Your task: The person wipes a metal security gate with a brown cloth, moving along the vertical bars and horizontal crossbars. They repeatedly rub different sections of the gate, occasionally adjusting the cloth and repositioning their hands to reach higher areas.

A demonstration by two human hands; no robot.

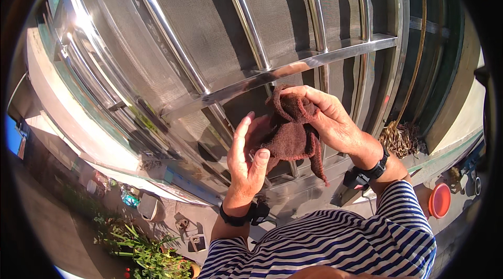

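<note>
A bunched brown terry cloth (290,137) with reddish edges hangs before me, in front of a metal-framed screen door. My right hand (334,120) pinches its upper part between thumb and fingers, and one corner dangles below. On the cloth's left side, my left hand (243,157) is cupped with thumb and fingers apart. Its palm faces the cloth, and some fingers lie in shadow by the cloth's edge; whether they touch it I cannot tell. Both wrists wear black straps with small devices.
Shiny steel bars (243,15) and a crossbar (283,72) run across the mesh screen (188,11). A straw broom (399,139) leans at the right. Below it is an orange basin (440,200). Potted plants (153,251) stand at lower left.
</note>
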